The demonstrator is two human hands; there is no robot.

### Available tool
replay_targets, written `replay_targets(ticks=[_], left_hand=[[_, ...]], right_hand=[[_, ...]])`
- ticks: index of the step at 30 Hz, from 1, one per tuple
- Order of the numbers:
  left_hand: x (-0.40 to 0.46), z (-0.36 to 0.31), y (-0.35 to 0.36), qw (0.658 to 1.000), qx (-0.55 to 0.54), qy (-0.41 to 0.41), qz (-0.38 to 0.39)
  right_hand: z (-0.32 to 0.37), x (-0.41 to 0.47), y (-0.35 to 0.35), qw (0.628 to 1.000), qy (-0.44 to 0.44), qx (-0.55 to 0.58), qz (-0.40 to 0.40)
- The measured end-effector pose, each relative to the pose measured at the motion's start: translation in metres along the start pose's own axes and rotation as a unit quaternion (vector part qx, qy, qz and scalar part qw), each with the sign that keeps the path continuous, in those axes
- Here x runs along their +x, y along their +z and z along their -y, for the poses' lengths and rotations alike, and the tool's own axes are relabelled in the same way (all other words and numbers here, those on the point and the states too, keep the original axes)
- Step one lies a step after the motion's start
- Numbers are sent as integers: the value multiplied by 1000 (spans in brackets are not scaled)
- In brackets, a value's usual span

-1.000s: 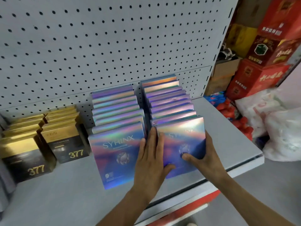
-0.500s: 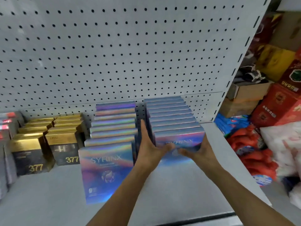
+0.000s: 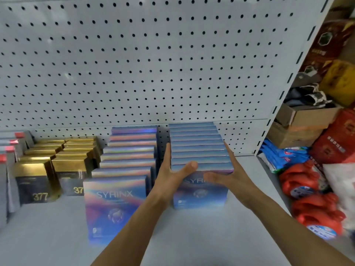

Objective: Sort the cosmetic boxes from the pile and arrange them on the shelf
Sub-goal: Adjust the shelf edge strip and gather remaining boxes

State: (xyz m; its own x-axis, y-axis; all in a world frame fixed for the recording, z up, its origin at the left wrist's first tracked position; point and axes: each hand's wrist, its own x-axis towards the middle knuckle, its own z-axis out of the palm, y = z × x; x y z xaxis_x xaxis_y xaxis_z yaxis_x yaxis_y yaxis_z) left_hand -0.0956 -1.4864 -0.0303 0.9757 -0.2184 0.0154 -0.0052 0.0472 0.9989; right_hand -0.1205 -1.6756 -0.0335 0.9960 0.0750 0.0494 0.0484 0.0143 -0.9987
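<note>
hands: left hand (image 3: 173, 170) and right hand (image 3: 229, 172) spread flat, squeezing the right row (image 3: 198, 148) from both sides
why: probably squaring the boxes up on the shelf (image 3: 192, 237)

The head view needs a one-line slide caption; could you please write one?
Left hand and right hand flank the right row of holographic boxes on the shelf.

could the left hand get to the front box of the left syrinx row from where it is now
Probably yes. The left hand presses the side of the right SYRINX row, and the front box of the left row stands just beside its forearm with nothing between them; it would only have to let go.
</note>
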Motion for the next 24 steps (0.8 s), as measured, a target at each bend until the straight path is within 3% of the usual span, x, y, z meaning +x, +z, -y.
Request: replay_targets(ticks=[8, 14, 16, 18, 20, 22, 24], left_hand=[[14, -26, 1, 998, 67, 0, 6], [-14, -47, -7, 975, 195, 98, -29], [-37, -50, -31, 921, 340, 190, -24], [-56, -36, -72, 805, 529, 270, -2], [-72, -15, -120, 706, 655, 270, 22], [-85, 2, -155, 655, 719, 228, 38], [-91, 14, -173, 641, 739, 205, 15]], right_hand=[[19, 5, -3, 998, 6, -54, 8], [17, -9, 6, 980, -55, -170, -89], [13, -13, 9, 971, -77, -198, -108], [10, -17, 13, 974, -75, -170, -131], [4, -20, 21, 976, -54, -126, -170], [-3, -22, 30, 972, -34, -101, -209], [-11, -23, 40, 970, -24, -89, -225]])
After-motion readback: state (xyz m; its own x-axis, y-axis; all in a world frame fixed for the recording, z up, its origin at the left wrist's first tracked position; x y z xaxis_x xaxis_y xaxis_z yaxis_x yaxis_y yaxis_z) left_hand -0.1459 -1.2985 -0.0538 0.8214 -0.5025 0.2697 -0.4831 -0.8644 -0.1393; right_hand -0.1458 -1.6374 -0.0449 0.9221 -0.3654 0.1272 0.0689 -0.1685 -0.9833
